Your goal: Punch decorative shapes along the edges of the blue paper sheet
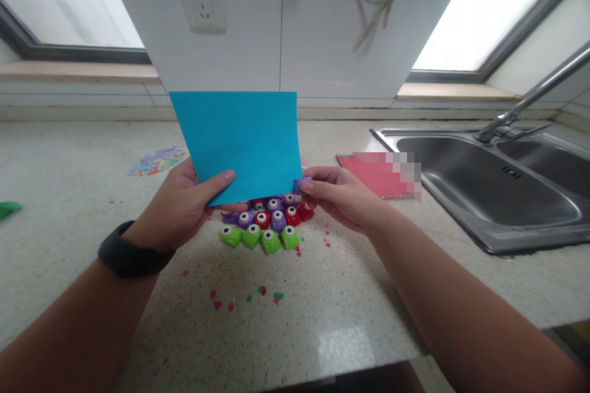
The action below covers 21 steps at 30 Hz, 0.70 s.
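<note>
Speckled countertop (359, 295), head view: left hand (182, 209) pinches blue paper sheet (239, 141) upright above clustered craft punches (265, 224); right hand (341, 193) grips purple punch (300, 185) at the sheet's lower right edge. Steel sink (488, 190) right.

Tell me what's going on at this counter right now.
A person holds a turquoise sheet of paper upright in the left hand. The right hand pinches a small purple plastic craft punch at the sheet's lower right corner. Below, a cluster of green, purple and red punches sits on the speckled stone countertop, with tiny paper cut-outs scattered about. A steel sink lies to the right.
</note>
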Each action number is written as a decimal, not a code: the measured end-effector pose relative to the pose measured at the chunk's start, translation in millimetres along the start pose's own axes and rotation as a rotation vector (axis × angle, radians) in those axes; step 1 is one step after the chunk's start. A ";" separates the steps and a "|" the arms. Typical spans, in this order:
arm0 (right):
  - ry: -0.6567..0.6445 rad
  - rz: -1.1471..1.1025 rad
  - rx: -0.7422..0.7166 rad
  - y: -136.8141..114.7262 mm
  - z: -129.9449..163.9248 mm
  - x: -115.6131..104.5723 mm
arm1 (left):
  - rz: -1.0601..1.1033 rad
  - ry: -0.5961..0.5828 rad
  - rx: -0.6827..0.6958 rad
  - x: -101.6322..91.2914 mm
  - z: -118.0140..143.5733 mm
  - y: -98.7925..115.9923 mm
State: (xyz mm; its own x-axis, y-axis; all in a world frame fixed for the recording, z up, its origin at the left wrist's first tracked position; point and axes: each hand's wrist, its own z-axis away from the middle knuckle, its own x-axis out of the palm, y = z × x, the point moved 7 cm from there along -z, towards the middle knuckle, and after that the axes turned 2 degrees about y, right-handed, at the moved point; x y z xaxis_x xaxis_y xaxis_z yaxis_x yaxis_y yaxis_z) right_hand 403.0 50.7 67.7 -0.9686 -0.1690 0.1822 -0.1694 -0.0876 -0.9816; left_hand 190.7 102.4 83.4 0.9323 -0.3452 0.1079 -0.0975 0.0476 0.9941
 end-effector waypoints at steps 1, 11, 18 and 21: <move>-0.004 0.005 -0.005 -0.2 0.1 -0.1 | -0.003 0.001 -0.003 -0.4 0.0 -0.5; -0.019 0.013 -0.023 -1.9 -0.5 1.3 | -0.033 0.006 -0.002 -1.2 -1.1 -0.1; 0.003 -0.016 0.002 -0.7 -0.9 1.4 | -0.073 0.013 0.022 -1.0 -0.3 2.9; 0.010 -0.011 0.001 -1.2 -0.5 1.1 | -0.084 0.021 0.019 -0.4 0.3 3.9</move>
State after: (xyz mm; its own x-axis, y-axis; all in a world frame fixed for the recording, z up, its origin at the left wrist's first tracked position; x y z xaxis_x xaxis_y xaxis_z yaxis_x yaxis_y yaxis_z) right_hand 402.0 51.2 69.0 -0.9685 -0.1579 0.1926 -0.1801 -0.0901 -0.9795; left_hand 189.8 102.5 87.2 0.9445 -0.3277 0.0241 -0.0250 0.0017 0.9997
